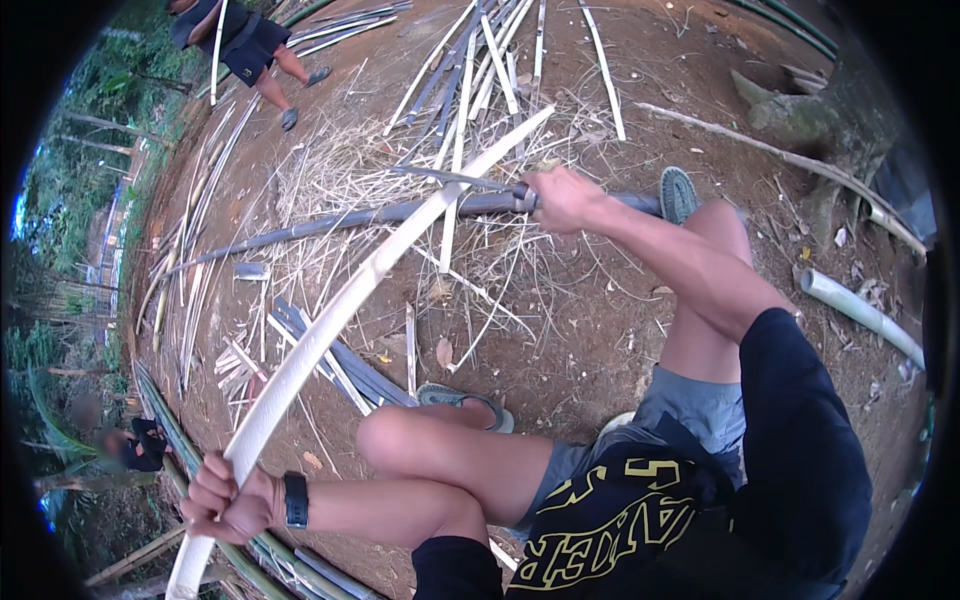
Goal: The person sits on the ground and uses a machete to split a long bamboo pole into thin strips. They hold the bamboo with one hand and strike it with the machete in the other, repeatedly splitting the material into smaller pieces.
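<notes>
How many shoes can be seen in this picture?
4. The wearer's right shoe is at the dark pole's right end; the left shoe is lower, near centre. A standing person, upper left, wears an upper shoe and a lower shoe. Others may be hidden at far left.

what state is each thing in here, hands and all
Left hand, closed around the strip
Right hand, closed around the knife
Strip, raised, slanting
Knife, blade bare, crossing the strip, contact unclear
Dark pole, lying below the knife
Shavings, scattered on the ground
Watch, strapped on
Sandals, worn
Pale tube, lying on the ground
</notes>
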Motion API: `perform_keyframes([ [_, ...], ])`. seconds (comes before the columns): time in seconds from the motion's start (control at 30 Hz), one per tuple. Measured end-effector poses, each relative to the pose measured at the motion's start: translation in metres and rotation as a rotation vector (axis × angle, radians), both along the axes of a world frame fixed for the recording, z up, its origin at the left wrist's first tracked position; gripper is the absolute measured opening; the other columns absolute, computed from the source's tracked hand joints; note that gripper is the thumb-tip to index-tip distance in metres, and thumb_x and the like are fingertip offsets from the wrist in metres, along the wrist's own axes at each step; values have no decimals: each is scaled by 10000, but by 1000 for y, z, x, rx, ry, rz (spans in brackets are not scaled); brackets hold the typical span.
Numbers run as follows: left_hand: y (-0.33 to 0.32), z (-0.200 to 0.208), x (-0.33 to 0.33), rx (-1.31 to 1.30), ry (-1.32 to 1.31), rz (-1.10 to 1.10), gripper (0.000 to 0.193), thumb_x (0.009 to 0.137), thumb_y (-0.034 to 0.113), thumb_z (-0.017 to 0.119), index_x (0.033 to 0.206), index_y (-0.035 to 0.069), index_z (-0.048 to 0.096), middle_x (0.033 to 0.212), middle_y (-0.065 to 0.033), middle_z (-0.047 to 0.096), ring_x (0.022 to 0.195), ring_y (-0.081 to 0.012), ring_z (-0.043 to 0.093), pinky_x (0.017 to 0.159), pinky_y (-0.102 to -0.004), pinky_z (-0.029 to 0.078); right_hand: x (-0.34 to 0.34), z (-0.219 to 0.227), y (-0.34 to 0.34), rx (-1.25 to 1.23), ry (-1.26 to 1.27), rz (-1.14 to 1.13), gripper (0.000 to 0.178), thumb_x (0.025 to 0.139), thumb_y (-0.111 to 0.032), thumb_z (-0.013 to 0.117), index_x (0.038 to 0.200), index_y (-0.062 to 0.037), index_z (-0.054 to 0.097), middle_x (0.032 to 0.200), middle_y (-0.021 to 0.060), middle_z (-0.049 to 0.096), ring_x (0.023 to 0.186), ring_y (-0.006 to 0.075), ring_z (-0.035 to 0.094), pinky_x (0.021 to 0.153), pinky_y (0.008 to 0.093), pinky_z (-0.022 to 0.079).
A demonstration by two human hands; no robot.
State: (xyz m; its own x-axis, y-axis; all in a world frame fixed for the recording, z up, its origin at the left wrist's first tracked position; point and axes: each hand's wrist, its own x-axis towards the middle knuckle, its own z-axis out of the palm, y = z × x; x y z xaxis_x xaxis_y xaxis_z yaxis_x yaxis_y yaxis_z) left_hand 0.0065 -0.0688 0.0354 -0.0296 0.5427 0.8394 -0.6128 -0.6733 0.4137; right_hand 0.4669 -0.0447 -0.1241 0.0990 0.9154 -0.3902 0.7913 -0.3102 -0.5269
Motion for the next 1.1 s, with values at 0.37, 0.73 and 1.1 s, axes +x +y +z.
perform_keyframes([
  [0.37, -58, 0, -74, 91, -62, -302, 503, 804, 209, 735, 561, 198, 294, 471, 109, 215, 419, -29, 195, 480, -217, 157, -81, -15, -56, 422, 185, 553, 280, 787, 23, 475, 1058, -34, 520, 657, 116, 533, 529, 226, 556, 444, 360, 520],
  [0.73, -74, -30, -112, 0, -87, -138, 477, 938, 318, 575, 607, 192, 256, 528, 70, 154, 479, -86, 166, 535, -263, 195, -55, -47, -38, 79, 50, 199, 270, 790, -17, 522, 1060, -12, 510, 690, 136, 592, 616, 295, 636, 539, 433, 565],
  [1.1, -65, -49, -132, -39, -97, -77, 477, 956, 350, 537, 606, 189, 256, 532, 59, 169, 489, -90, 189, 542, -266, 207, 38, -137, -2, 47, -200, 5, 331, 838, -88, 546, 1160, -11, 533, 823, 187, 628, 719, 311, 662, 690, 421, 593],
])
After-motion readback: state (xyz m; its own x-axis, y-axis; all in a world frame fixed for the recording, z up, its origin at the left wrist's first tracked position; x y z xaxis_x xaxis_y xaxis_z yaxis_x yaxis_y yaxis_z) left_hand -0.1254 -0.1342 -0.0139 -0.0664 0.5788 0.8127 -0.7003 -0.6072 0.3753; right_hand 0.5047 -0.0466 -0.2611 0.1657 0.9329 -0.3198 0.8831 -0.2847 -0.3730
